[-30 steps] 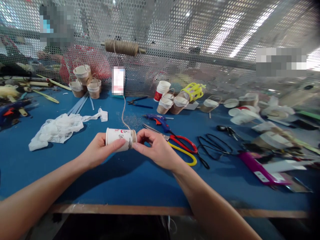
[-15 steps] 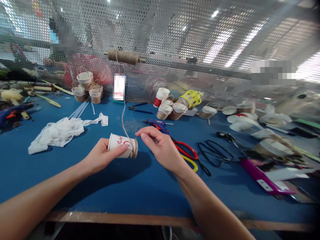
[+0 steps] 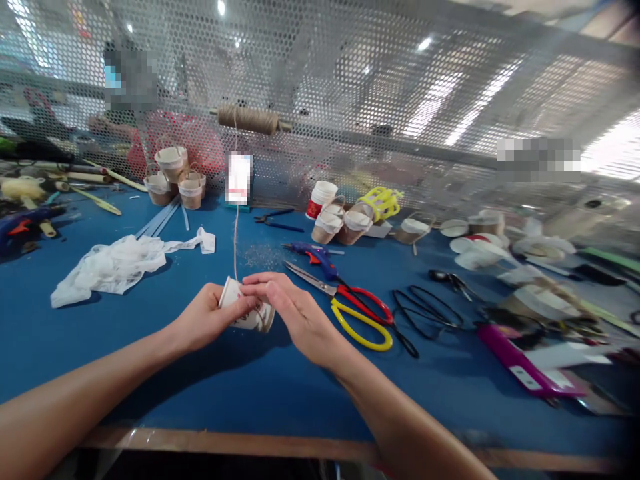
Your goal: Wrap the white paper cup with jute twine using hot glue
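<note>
My left hand [image 3: 203,319] is closed around a white printed paper cup [image 3: 253,319] tipped on its side, the thumb lying along its wall. Jute twine [image 3: 235,240] comes down to the cup from a roll [image 3: 249,120] on a rod at the mesh. Some twine is wound about the cup's right end. My right hand [image 3: 300,320] reaches over the cup with its fingers stretched out and their tips against the cup's upper side beside the twine. Whether those fingertips press on the twine is hidden.
Scissors [image 3: 357,310] with red and yellow handles and a blue glue gun [image 3: 317,259] lie right of my hands. Crumpled white gauze [image 3: 115,267] lies left. Small twine-wrapped buckets [image 3: 173,163] stand at the back. A purple box [image 3: 523,360] lies far right.
My right hand has moved left, from beside the cup's end to over its upper side. The twine now meets the cup farther left and hangs straighter. More of the scissors shows.
</note>
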`<state>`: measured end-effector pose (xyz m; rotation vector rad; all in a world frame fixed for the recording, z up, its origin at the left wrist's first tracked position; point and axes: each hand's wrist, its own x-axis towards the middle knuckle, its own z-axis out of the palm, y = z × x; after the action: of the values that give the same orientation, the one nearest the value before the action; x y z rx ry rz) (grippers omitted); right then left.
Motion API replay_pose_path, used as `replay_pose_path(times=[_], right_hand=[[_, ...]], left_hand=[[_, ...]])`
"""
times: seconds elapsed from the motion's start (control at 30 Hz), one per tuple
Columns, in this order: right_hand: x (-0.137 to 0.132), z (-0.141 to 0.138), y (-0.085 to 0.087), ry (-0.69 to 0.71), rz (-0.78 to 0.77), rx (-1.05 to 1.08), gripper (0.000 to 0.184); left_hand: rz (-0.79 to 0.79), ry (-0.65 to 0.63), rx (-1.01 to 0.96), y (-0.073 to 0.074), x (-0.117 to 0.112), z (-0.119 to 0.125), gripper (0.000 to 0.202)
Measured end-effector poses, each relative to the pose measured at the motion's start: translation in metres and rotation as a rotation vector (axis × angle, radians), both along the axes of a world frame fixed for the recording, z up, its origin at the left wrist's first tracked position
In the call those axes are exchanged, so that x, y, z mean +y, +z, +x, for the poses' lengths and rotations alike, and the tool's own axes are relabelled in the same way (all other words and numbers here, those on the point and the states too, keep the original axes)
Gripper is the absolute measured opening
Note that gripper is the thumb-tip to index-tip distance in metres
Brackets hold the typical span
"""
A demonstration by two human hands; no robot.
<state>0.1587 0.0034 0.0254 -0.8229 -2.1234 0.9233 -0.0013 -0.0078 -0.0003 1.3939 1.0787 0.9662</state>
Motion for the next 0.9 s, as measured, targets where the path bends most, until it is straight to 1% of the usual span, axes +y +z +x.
replay_pose_path(times=[0.07,0.1,0.13,0.2,0.23,0.27,0.33,0.37,0.4,0.5,0.57,0.63,0.7,0.77,0.9], right_hand=[[0.004,0.0,0.001,-0.003,0.012,-0.008,0.034],[0.008,0.001,0.003,-0.022,0.034,-0.034,0.03],[0.014,0.003,0.005,-0.076,0.057,-0.093,0.024],[0.032,0.012,0.011,-0.27,0.088,-0.278,0.015],[0.044,0.02,0.014,-0.436,0.076,-0.424,0.015],[0.057,0.028,0.016,-0.54,0.068,-0.482,0.019],[0.082,0.048,0.016,-0.665,0.034,-0.567,0.026],[0.093,0.057,0.013,-0.695,-0.003,-0.617,0.025],[0.103,0.065,0.01,-0.705,-0.049,-0.667,0.022],[0.121,0.078,-0.005,-0.686,-0.2,-0.764,0.029],[0.128,0.078,-0.012,-0.7,-0.253,-0.765,0.031],[0.131,0.076,-0.015,-0.722,-0.284,-0.722,0.03],[0.13,0.074,-0.012,-0.724,-0.313,-0.642,0.03],[0.123,0.074,-0.005,-0.701,-0.338,-0.533,0.031],[0.091,0.076,0.018,-0.592,-0.36,-0.276,0.025]], left_hand=[[-0.03,0.013,-0.017,0.0,0.0,0.0,0.026],[-0.049,0.025,-0.028,0.0,0.0,0.0,0.026],[-0.072,0.037,-0.041,-0.001,0.0,0.0,0.026],[-0.112,0.054,-0.056,-0.001,0.0,0.0,0.026],[-0.121,0.06,-0.054,-0.001,0.0,-0.001,0.026],[-0.121,0.062,-0.044,-0.001,0.001,-0.001,0.026],[-0.1,0.058,-0.02,-0.002,0.001,-0.002,0.028],[-0.086,0.057,-0.013,-0.002,0.001,-0.002,0.028],[-0.075,0.052,-0.008,-0.002,0.001,-0.003,0.029],[-0.061,0.049,0.0,-0.004,0.001,-0.005,0.03],[-0.072,0.05,-0.012,-0.005,0.002,-0.005,0.03],[-0.09,0.049,-0.04,-0.005,0.002,-0.004,0.029],[-0.097,0.054,-0.05,-0.005,0.003,-0.003,0.03],[-0.093,0.059,-0.053,-0.004,0.003,-0.002,0.029],[-0.096,0.075,-0.074,-0.002,0.003,-0.002,0.028]])
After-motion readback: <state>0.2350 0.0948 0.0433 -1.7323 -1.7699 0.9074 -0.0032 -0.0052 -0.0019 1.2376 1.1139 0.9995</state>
